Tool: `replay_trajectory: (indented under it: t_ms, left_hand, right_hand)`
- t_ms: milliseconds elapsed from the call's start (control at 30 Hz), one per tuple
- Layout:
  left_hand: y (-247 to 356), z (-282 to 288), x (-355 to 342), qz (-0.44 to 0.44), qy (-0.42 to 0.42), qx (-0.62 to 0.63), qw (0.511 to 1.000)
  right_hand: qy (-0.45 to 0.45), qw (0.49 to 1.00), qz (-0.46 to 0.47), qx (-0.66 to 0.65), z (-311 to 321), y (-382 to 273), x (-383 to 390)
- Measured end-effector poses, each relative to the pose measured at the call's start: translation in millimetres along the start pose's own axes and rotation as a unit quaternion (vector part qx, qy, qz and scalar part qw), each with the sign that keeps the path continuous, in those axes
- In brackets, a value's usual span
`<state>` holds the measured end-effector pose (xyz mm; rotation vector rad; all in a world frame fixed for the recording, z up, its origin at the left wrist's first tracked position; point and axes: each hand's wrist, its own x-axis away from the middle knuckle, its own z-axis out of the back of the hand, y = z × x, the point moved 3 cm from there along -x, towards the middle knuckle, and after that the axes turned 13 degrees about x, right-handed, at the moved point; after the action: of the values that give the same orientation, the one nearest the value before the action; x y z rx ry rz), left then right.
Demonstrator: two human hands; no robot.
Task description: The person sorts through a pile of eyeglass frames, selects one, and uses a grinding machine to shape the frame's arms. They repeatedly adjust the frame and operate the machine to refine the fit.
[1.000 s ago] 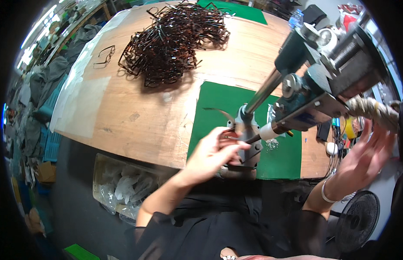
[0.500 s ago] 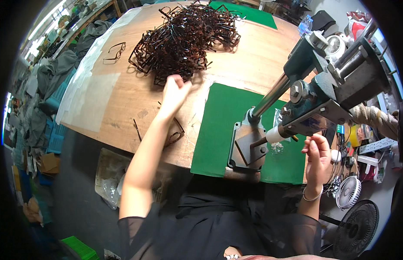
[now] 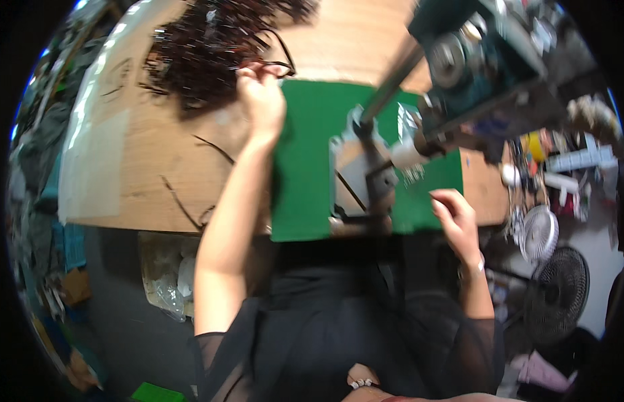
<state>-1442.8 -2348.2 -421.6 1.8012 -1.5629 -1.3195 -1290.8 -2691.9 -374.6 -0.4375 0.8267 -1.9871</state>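
Blurred by motion, my left hand [image 3: 264,100] reaches to the near right edge of a large heap of dark brown eyeglass frames [image 3: 198,60]. Its fingers are closed on one eyeglass frame [image 3: 288,53], which sticks out to the right over the corner of the green mat [image 3: 302,154]. On that mat stands a dark green bench press [image 3: 486,80] with a metal base plate [image 3: 352,181]. Beside its base, at the right, my right hand [image 3: 457,224] hovers near the mat's edge. Its thumb and forefinger are apart, and nothing shows between them.
More eyeglass frames [image 3: 181,204] lie near the table's front edge, partly behind my left forearm. Tiny pale pieces [image 3: 412,175] and a clear bag [image 3: 409,124] are right of the press post. Fans [image 3: 556,285] and cables stand at the right.
My left hand now has an eyeglass frame from the heap in its fingers. My right hand has moved down and away from the press head. The whole view has shifted.
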Motion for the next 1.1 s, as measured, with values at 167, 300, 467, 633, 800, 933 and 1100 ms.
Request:
replay_trajectory:
  t_ms: [167,300,467,633,800,933,1100]
  left_hand:
    - [95,-37,56,0.016,-0.139,-0.022,0.99]
    - [127,-41,76,0.007,-0.189,-0.246,0.951]
    - [137,-11,79,0.189,-0.254,-0.348,0.882]
    - [133,-14,96,0.351,-0.173,0.018,0.92]
    - [119,-17,112,0.421,0.036,0.534,0.732]
    - [126,-23,128,0.352,-0.014,0.335,0.874]
    - [125,-35,149,0.328,-0.068,0.062,0.94]
  right_hand:
    - [0.004,0.974,0.04,0.222,-15,41,10]
    - [0.058,0.931,0.151,0.327,-31,29,-11]
    - [0.02,0.919,0.16,0.359,-38,31,-3]
    - [0.072,0.966,0.098,0.229,-18,31,-25]
    - [0.102,0.991,-0.016,0.083,-53,60,-24]
    - [0.079,0.994,-0.014,0.079,-52,62,-26]
    - [0.105,0.976,0.052,0.182,-57,60,-29]
